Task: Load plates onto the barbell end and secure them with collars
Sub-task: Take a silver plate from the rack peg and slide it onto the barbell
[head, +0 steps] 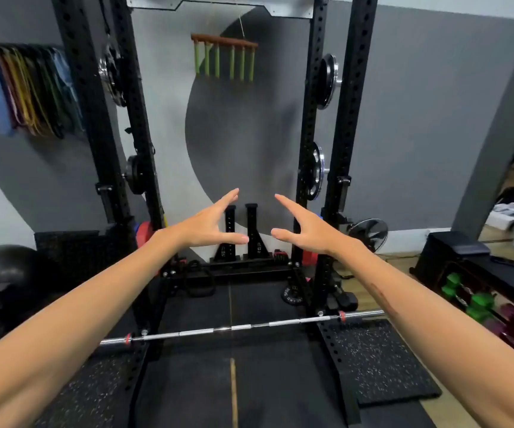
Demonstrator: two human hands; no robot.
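A bare silver barbell (237,328) lies low across the black rack, its sleeves carrying no plates. My left hand (211,225) and my right hand (303,228) are stretched out in front of me at chest height, palms facing each other, fingers apart, holding nothing. Both hang well above the bar. Black plates hang on the rack's side pegs: the upper right plate (326,81), a lower right plate (314,171), an upper left plate (112,75) and a lower left plate (135,179). A small plate (292,296) lies on the floor by the right upright. I see no collars.
The rack uprights (350,118) frame the space ahead. Coloured bands (24,88) hang on the left wall. A black ball (5,270) sits at left, a red plate (144,234) behind the left upright. Green and purple dumbbells (478,304) sit at right, beside a speckled mat (376,362).
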